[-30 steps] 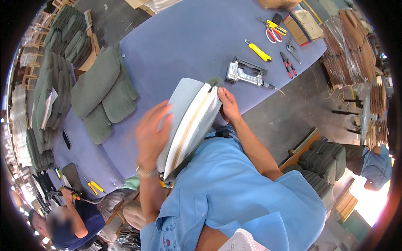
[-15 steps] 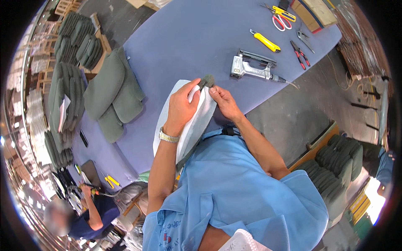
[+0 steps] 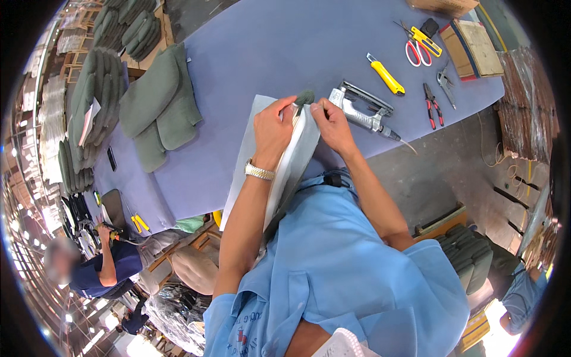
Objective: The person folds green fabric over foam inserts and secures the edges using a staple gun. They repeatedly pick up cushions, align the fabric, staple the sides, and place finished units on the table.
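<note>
Between my hands is a long cushion cover (image 3: 242,156) with a whitish-grey lining and a tuft of dark green fabric at its far end. My left hand (image 3: 275,132), a metal watch on its wrist, pinches the cover's left side near that tip. My right hand (image 3: 335,127) has its thumb and fingers closed on the right side of the same end. A pale slit runs lengthwise between the two sides, toward my body. Just beyond my right hand a silver staple gun (image 3: 364,113) with an air hose lies on the blue-grey table (image 3: 256,44).
A yellow cutter (image 3: 386,76), red-handled scissors (image 3: 418,53), pliers (image 3: 432,107) and a cardboard box (image 3: 474,50) lie at the far right. Green cushions (image 3: 166,101) rest at the left, near taller stacks. Another person (image 3: 107,262) works at the lower left.
Both hands, still gripping the cover's end, have shifted slightly right and up in the picture. The cover's lengthwise slit shows wider. The whole view has turned a little.
</note>
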Motion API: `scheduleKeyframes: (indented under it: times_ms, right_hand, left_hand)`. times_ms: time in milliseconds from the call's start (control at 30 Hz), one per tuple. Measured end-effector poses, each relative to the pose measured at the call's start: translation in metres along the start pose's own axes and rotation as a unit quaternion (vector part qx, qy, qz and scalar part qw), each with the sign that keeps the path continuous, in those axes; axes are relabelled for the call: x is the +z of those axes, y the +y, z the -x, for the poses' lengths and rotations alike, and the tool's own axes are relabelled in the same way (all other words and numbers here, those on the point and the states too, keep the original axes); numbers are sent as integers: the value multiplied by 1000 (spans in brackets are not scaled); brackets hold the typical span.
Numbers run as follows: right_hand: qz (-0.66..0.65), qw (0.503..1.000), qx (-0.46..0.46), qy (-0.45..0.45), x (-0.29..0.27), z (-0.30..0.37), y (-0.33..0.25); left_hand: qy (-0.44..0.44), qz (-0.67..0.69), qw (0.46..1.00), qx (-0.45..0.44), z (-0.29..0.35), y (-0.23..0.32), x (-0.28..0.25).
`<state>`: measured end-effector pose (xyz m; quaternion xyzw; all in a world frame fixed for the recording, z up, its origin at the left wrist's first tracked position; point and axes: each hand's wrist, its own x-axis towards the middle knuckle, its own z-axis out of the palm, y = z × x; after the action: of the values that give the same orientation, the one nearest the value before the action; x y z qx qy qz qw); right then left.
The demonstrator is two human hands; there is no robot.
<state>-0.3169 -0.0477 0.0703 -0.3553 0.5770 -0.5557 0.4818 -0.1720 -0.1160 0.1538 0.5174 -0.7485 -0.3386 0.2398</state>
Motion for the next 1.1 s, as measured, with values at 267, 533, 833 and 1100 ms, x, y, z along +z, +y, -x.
scheduleKeyframes:
  times_ms: [267, 533, 833, 1100]
  right_hand:
    - [285, 944, -169, -4, -33, 18, -53]
    - [356, 930, -90, -8, -31, 16, -55]
    - [362, 928, -33, -77, -48, -9, -60]
    - [422, 899, -56, -107, -34, 14, -65]
  left_hand:
    - [24, 59, 997, -40, 27, -6, 38]
    - [46, 68, 996, -31, 33, -5, 48]
    - [52, 22, 998, 12, 36, -5, 44]
    - [27, 27, 998, 46, 32, -14, 38]
